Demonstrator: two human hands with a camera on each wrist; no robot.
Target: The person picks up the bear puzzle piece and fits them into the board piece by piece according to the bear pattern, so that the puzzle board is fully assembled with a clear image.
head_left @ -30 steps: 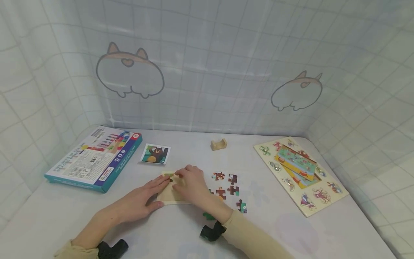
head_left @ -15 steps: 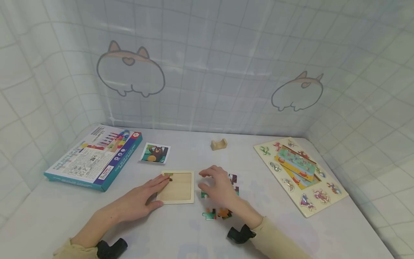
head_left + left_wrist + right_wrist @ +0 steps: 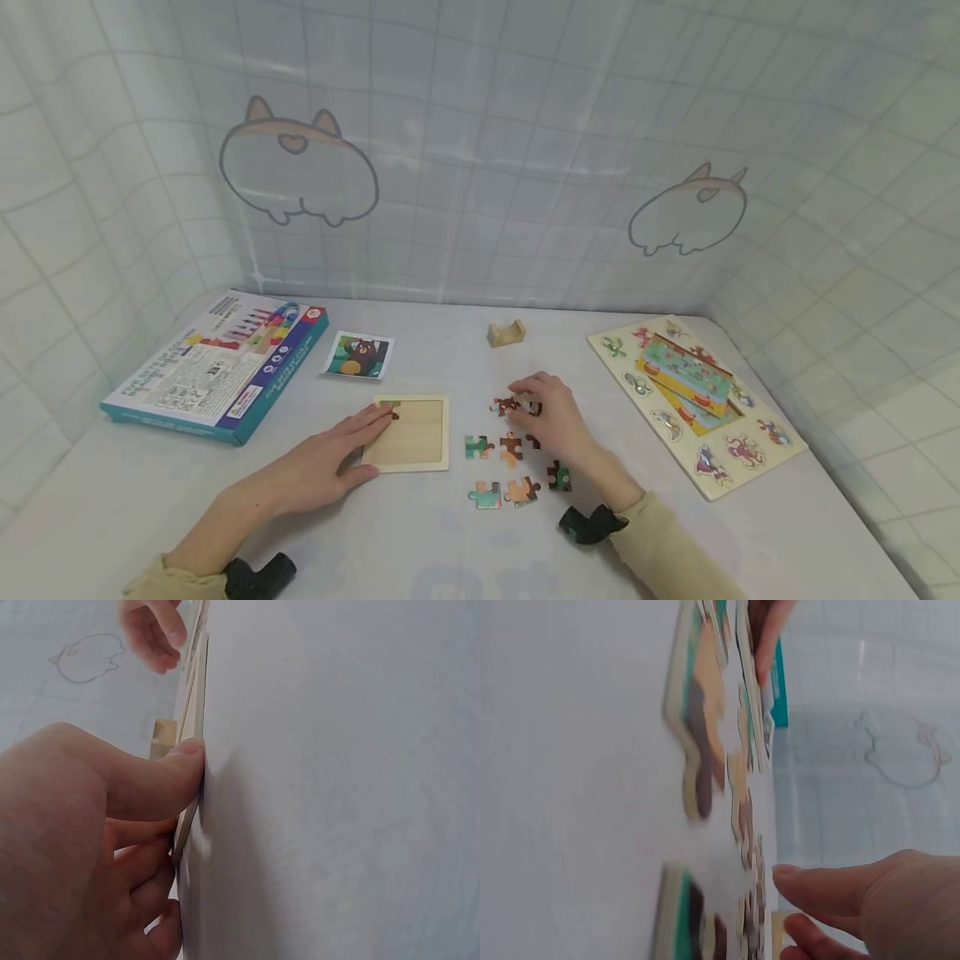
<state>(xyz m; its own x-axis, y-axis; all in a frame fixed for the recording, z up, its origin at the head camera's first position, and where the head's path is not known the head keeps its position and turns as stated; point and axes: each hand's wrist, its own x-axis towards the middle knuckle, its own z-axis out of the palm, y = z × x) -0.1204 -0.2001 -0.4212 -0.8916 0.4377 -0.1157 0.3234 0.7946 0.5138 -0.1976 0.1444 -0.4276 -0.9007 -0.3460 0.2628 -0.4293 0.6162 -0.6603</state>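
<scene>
My left hand (image 3: 322,462) rests with extended fingers on the left side of a shallow square wooden puzzle tray (image 3: 408,457). Its thumb touches the tray's near left edge, also seen in the left wrist view. A small green and brown puzzle piece (image 3: 395,412) lies in the tray's far left corner, partly under the fingertips. To the right, my right hand (image 3: 561,425) hovers over loose jigsaw pieces, thumb and index finger apart. Closest to those fingertips is a brown bear-face piece (image 3: 505,406); the hand partly hides others. In the right wrist view nothing shows between its fingers.
Several loose pieces, such as an orange one (image 3: 522,492), lie right of the tray. Behind are a bear picture card (image 3: 360,356) and a small wooden block (image 3: 507,333). A boxed game (image 3: 217,371) stands left, a wooden animal board (image 3: 720,471) with cards right.
My right hand has left the tray's far left corner and moved right, over the loose pieces, uncovering the tray. The left hand and tray have stayed in place.
</scene>
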